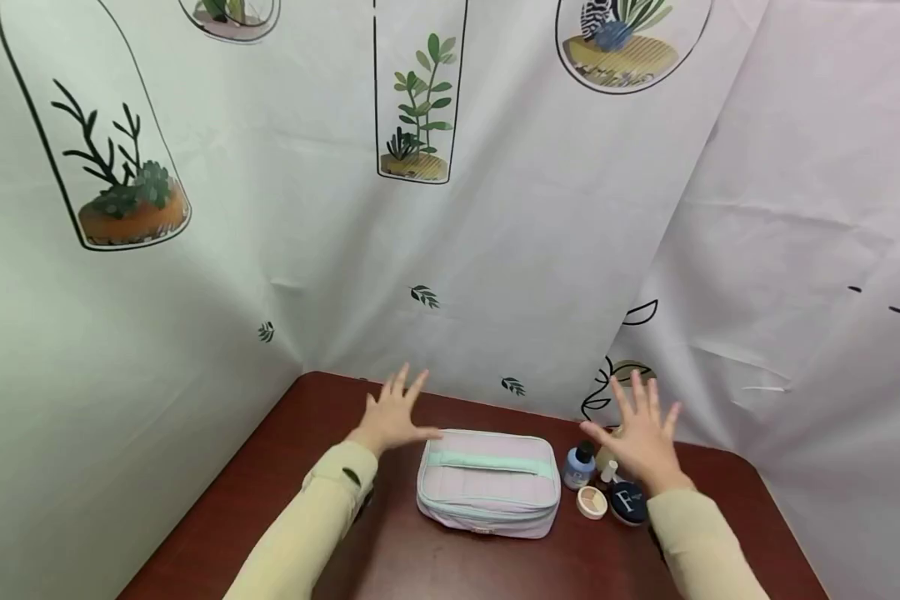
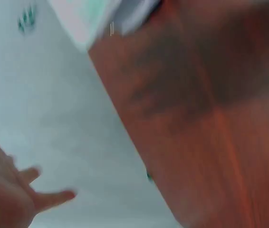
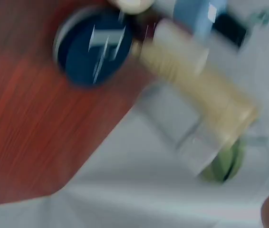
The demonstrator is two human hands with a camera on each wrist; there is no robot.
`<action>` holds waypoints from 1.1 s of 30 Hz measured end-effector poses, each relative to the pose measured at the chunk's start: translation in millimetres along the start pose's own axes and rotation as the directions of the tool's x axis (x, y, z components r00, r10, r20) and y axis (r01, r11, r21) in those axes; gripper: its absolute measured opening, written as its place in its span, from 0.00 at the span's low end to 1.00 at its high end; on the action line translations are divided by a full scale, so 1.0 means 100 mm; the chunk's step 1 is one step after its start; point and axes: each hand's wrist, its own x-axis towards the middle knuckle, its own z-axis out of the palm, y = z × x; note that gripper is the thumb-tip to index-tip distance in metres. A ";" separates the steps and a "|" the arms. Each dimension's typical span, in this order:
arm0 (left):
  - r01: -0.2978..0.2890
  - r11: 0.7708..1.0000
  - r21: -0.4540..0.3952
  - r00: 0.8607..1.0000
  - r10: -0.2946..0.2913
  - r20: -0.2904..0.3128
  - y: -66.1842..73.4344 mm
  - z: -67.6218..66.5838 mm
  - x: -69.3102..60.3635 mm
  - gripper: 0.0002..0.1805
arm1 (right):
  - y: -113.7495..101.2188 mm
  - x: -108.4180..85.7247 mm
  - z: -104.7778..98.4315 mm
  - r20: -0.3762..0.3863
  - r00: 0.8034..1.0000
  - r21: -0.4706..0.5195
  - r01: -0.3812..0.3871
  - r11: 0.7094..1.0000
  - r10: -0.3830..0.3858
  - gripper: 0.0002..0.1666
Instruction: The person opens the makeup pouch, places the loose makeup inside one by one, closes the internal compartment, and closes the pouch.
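Observation:
A pink quilted cosmetic bag (image 1: 487, 492) with a mint handle strip lies zipped on the dark red table. My left hand (image 1: 392, 421) is raised with spread fingers by the bag's far left corner; whether the thumb touches it I cannot tell. My right hand (image 1: 643, 442), fingers also spread, hovers over the cosmetics right of the bag. Around it stand a blue bottle with black cap (image 1: 580, 467), a small round pan of powder (image 1: 592, 502), a dark round compact (image 1: 628, 502) and a small white-capped tube (image 1: 608, 472). A blurred beige bottle (image 3: 201, 85) shows in the right wrist view.
The reddish-brown table (image 1: 270, 483) has rounded far corners. White cloth (image 1: 525, 250) printed with plants hangs close behind and along its sides. A clear, boxy object (image 3: 172, 114) stands beside the beige bottle, blurred.

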 end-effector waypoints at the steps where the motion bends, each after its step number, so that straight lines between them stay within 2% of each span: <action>1: -0.028 0.999 -0.030 0.999 0.029 0.042 0.04 0.05 -0.06 0.62 | -0.07 -0.04 0.07 -0.023 0.998 0.013 0.053 0.999 -0.053 0.56; 3: -0.049 0.995 -0.089 0.989 0.061 0.136 0.10 0.16 -0.19 0.66 | -0.22 -0.14 0.24 -0.048 0.987 0.042 0.155 0.987 -0.153 0.55; 4: -0.041 0.992 -0.119 0.982 0.061 0.176 0.12 0.22 -0.25 0.67 | -0.29 -0.20 0.33 -0.044 0.979 0.062 0.203 0.977 -0.201 0.55; 7: -0.014 0.970 -0.242 0.967 0.075 0.244 0.15 0.40 -0.39 0.68 | -0.46 -0.38 0.61 0.001 0.957 0.127 0.288 0.949 -0.291 0.55; 11: -0.020 0.882 -0.471 0.969 0.133 0.207 0.15 0.60 -0.47 0.62 | -0.57 -0.56 0.90 0.065 0.957 0.171 0.270 0.948 -0.284 0.55; 13: -0.029 0.846 -0.532 0.973 0.146 0.180 0.14 0.68 -0.50 0.59 | -0.60 -0.61 0.99 0.082 0.964 0.181 0.234 0.955 -0.252 0.54; 14: -0.025 0.843 -0.537 0.976 0.137 0.170 0.13 0.71 -0.51 0.59 | -0.61 -0.63 1.03 0.089 0.967 0.187 0.219 0.958 -0.239 0.54; 17: 0.010 0.865 -0.502 0.980 0.092 0.178 0.09 0.75 -0.55 0.59 | -0.63 -0.68 1.09 0.093 0.971 0.194 0.198 0.961 -0.219 0.52; 19: 0.031 0.886 -0.462 0.973 0.078 0.216 0.07 0.74 -0.57 0.59 | -0.63 -0.69 1.11 0.086 0.973 0.195 0.193 0.962 -0.212 0.52; 20: 0.040 0.888 -0.458 0.967 0.080 0.240 0.06 0.73 -0.57 0.59 | -0.64 -0.70 1.13 0.080 0.975 0.196 0.189 0.962 -0.208 0.52; 21: 0.044 0.887 -0.459 0.961 0.088 0.262 0.04 0.71 -0.56 0.58 | -0.64 -0.71 1.14 0.073 0.976 0.197 0.186 0.963 -0.204 0.52; 22: 0.051 0.875 -0.481 0.956 0.097 0.277 0.04 0.69 -0.52 0.56 | -0.62 -0.69 1.14 0.064 0.978 0.198 0.184 0.963 -0.200 0.51; 23: 0.068 0.860 -0.506 0.953 0.095 0.289 0.03 0.66 -0.48 0.52 | -0.61 -0.68 1.14 0.056 0.979 0.201 0.183 0.962 -0.197 0.51; 24: 0.096 0.833 -0.544 0.950 0.086 0.300 0.02 0.64 -0.44 0.47 | -0.59 -0.67 1.14 0.052 0.979 0.201 0.185 0.962 -0.199 0.51; 26: 0.149 0.778 -0.610 0.956 0.043 0.289 -0.01 0.61 -0.34 0.37 | -0.57 -0.65 1.13 0.039 0.979 0.195 0.190 0.962 -0.201 0.50; 28: 0.188 0.744 -0.641 0.966 -0.022 0.257 -0.05 0.60 -0.24 0.28 | -0.55 -0.65 1.14 0.018 0.978 0.190 0.203 0.961 -0.210 0.49; 30: 0.200 0.739 -0.644 0.972 -0.066 0.226 -0.10 0.63 -0.15 0.24 | -0.55 -0.66 1.16 -0.011 0.976 0.178 0.218 0.960 -0.219 0.48; 33: 0.179 0.776 -0.605 0.980 -0.086 0.180 -0.16 0.68 -0.06 0.21 | -0.56 -0.70 1.19 -0.044 0.972 0.179 0.236 0.955 -0.232 0.47</action>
